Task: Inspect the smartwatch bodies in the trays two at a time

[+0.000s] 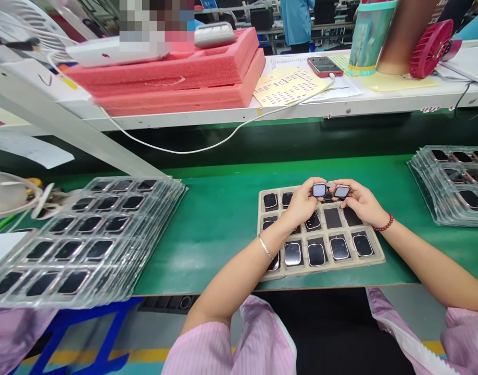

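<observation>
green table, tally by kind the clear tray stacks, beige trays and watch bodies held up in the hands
Clear tray stacks: 2
Beige tray: 1
Watch bodies, one in the left hand and one in the right hand: 2
Total: 5

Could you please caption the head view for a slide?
Left hand and right hand each hold a watch-like device over a beige tray of similar devices.

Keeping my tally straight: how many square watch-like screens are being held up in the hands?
2: one screen in the left hand, another screen in the right hand. More could be hidden.
</observation>
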Demonstrator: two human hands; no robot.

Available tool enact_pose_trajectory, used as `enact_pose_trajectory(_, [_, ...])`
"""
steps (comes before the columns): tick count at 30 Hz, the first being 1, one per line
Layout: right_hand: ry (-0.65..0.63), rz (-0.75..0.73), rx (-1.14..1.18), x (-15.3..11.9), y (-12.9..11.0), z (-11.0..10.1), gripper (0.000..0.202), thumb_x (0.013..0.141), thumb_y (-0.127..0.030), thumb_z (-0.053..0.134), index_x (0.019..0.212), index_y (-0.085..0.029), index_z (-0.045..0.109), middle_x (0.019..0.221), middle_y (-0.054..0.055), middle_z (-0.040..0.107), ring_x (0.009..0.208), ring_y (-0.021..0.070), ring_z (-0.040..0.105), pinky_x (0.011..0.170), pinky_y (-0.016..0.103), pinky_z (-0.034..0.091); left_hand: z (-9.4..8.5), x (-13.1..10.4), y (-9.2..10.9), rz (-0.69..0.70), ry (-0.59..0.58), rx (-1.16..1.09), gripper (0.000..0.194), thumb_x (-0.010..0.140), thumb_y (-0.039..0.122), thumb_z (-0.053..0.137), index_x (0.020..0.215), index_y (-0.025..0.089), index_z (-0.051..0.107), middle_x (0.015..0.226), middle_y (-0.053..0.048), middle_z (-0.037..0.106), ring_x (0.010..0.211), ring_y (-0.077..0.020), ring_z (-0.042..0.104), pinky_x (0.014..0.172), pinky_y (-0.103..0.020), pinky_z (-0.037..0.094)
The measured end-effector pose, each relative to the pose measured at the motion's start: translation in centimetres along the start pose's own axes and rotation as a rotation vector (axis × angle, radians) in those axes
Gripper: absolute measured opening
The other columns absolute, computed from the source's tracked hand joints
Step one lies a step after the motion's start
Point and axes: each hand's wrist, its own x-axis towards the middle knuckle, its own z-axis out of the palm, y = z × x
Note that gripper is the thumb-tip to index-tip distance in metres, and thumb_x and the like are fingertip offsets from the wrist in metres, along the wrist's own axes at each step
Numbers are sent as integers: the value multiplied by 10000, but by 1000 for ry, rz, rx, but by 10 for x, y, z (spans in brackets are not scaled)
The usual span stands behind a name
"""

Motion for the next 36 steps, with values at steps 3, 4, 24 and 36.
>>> enact_pose_trajectory(3, [-10, -15, -12, 0, 2, -1, 547, 731, -66, 531, 1245, -243, 594, 1193, 78, 686, 936, 207, 697, 686, 306, 596, -1, 0, 0, 3, -10, -8, 594, 545, -39, 394, 1061, 168, 603, 1063, -45, 659, 834, -121, 622, 782, -249, 517])
enact_pose_trajectory(4, [-13, -17, -19, 1, 2, -1, 554, 728, -63, 532, 1247, -243, 595, 1192, 77, 686, 940, 209, 697, 709, 319, 602, -1, 0, 0, -1, -15, -6, 597, 543, -36, 394, 1062, 169, 604, 1070, -45, 661, 818, -118, 621, 779, -250, 515])
enact_pose_trajectory(24, [-27, 82, 96, 1, 1, -1, 551, 798, -133, 600, 1334, -244, 533, 1197, 87, 704, 912, 200, 721, 713, 322, 623, -5, 2, 3, -99, -32, -50, 617, 572, -12, 419, 1140, 168, 578, 984, -46, 671, 782, -128, 651, 607, -201, 467])
enact_pose_trajectory(36, [-13, 47, 21, -1, -2, 0, 346, 871, -270, 634, 1212, -211, 614, 1097, 94, 703, 797, 184, 704, 657, 325, 601, -4, -2, -1, -4, -30, 67, 506, 710, 15, 542, 1187, 178, 587, 1049, -54, 662, 798, -121, 643, 794, -267, 547])
